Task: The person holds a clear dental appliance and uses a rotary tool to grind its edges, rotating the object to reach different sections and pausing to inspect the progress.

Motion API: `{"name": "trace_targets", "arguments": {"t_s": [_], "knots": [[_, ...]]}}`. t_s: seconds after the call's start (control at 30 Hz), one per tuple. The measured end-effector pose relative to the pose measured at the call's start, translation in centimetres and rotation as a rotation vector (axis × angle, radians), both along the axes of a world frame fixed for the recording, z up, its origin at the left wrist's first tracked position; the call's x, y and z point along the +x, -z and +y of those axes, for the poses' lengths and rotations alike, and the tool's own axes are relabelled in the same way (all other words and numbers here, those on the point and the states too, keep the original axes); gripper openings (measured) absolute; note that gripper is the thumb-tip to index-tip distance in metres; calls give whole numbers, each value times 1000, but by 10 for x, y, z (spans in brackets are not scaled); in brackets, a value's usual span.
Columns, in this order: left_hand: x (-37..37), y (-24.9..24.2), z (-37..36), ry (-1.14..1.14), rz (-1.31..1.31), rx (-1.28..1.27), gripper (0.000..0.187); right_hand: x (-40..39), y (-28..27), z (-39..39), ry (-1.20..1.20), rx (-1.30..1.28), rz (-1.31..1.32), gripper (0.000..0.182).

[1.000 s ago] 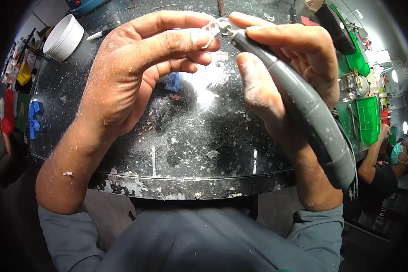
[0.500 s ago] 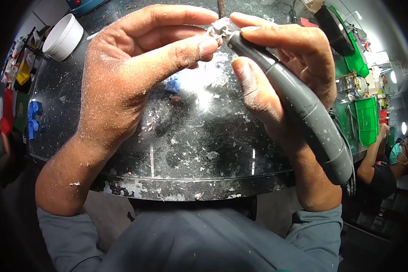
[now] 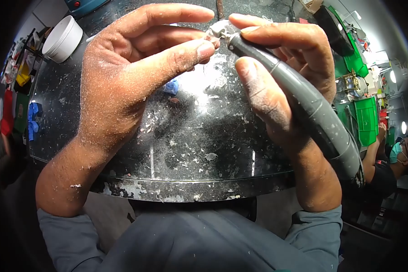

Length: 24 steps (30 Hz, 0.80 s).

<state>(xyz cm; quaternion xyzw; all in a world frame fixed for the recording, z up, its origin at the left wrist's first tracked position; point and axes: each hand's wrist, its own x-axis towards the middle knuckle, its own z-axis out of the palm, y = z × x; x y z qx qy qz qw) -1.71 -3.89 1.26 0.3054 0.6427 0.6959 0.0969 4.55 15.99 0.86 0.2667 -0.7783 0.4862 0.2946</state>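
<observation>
A: Where's the small pale piece [image 3: 221,28] now?
B: High over the worktop [image 3: 190,147], between the two hands, at the fingertips of the left hand [image 3: 115,86]
A: How does that hand hold it?
B: Pinched by the thumb and a finger behind it, which the thumb partly hides. A second ago the piece showed open, ring-like gaps; since then the hand has rolled over, the thumb covers the lower fingers, and the index finger stands out straight, lifted off the piece
A: And the right hand [image 3: 306,41]?
B: Wrapped round the grey handpiece [image 3: 315,109], fingers over the top, thumb along the near side. Its back end has swung outward to the right since half a second ago, while its nose stays beside the piece; whether they touch, I can't tell
A: Anything else shifted?
B: Not the white tub [image 3: 65,41] or the blue scrap [image 3: 171,87]; both lie practically where they were
</observation>
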Motion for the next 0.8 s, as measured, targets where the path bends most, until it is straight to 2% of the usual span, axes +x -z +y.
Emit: {"name": "trace_targets", "arguments": {"t_s": [0.03,0.1,0.13,0.2,0.23,0.3,0.4,0.57,0.63,0.67,0.73,0.77,0.8], "knots": [[0,0,0,0,0,0,39,0,0,-4,0,0,0,34],[1,0,0,-11,-8,-4,38,-2,-1,-12,-262,-240,127,35],[2,0,0,-11,-8,-3,38,-7,6,-8,-263,-240,127,35],[3,-1,1,-30,22,-14,37,-20,26,4,-145,-128,233,36],[3,-2,1,-30,24,-13,37,-14,17,1,-145,-127,234,36],[4,-2,1,-42,10,-27,37,2,-6,-9,-104,-34,91,37],[4,0,2,-36,59,16,36,0,-1,-1,3,109,72,38],[9,-3,3,-107,92,-14,36,3,-3,-3,36,11,-36,39],[9,-3,3,-125,128,-27,37,3,-3,-1,48,177,61,39],[9,-2,3,-140,208,-39,37,3,-5,-5,48,178,61,39],[6,1,1,-154,287,-51,38,5,-9,-17,-55,-54,58,41],[3,4,-2,-164,382,-60,38,-15,12,-15,-78,-108,275,41],[1,6,-3,-172,477,-69,39,-4,2,-3,31,239,245,41]]}}
